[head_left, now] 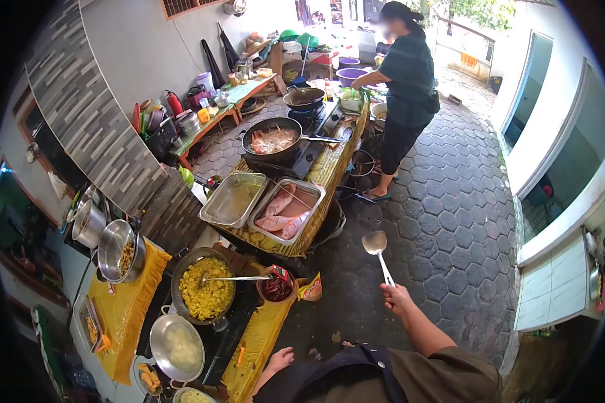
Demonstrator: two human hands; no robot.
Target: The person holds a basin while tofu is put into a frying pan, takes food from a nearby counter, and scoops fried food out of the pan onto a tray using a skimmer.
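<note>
My right hand is closed around the handle of a metal spatula, held out over the paved floor with its blade up. My left hand hangs low near my body, beside the yellow-covered counter edge, its fingers loosely apart with nothing visible in them. To the left, a wok holds yellow crumbly food with a ladle resting in it. Beside it are a clay bowl of dark red chillies and a pan with pale contents. Ahead, a metal tray contains several pinkish-red fish.
A frying pan of frying food sits on a stove, with another wok behind. An empty-looking steel tray adjoins the fish. A person works at the table's far end. Pots line the left counter.
</note>
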